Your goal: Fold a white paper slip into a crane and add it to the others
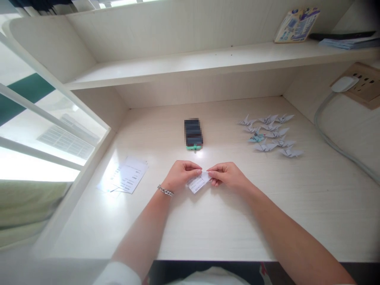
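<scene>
Nearest, a white sleeve [118,274] shows by the left arm, at the front edge of the pale worktop [208,233]. A chain bracelet [165,190] circles the left wrist. Further in, the left hand [181,174] has thumb and fingers pinched together on the upper left part of a small folded paper [197,183]. The right hand [228,175] pinches the same piece near its upper right corner, its fingers curled in. The paper is tilted between the two hands, printed lines on its face.

Well to the left lie several loose printed sheets [132,174], overlapping. Beyond the hands, near the middle, is a dark, pixelated object [193,132] with a green near end. Right of it, well apart, stands a cluster of white folded cranes [265,147], with one turquoise crane [257,137] among them. Behind runs a shelf [184,67], carrying a colourful book [297,24] at its right.
</scene>
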A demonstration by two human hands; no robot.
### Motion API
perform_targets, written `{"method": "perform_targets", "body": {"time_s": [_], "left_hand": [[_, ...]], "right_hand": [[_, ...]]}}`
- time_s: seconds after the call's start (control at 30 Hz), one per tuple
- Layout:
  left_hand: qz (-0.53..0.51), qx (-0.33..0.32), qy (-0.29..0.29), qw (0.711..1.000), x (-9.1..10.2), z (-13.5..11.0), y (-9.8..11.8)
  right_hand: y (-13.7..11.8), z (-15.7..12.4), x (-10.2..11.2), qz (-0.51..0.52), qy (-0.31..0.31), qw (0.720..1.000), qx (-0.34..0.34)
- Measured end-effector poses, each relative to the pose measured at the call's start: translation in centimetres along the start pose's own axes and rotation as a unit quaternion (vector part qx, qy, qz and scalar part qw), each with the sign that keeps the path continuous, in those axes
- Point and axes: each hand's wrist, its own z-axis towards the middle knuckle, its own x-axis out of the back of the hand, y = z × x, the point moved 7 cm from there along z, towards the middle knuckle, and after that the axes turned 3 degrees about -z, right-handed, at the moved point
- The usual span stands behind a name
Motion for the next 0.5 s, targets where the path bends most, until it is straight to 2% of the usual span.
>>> {"method": "perform_targets", "body": {"time_s": [0.17,0.33,0.5], "left_hand": [[0.007,-0.013,0.030,0.999,0.7,-0.1,0.4],[0.059,-0.028,0.012,0.998,-0.2,-0.3,1.0],[0.073,-0.034,0.025,0.996,-0.3,-0.2,1.1]], "right_hand": [[-0.4,-0.1,0.4,-0.004,0.032,0.999,0.027],[-0.6,-0.1,0.1,-0.018,0.026,0.999,0.032],[-0.9,-0.2,0.2,0.000,0.040,0.998,0.041]]}}
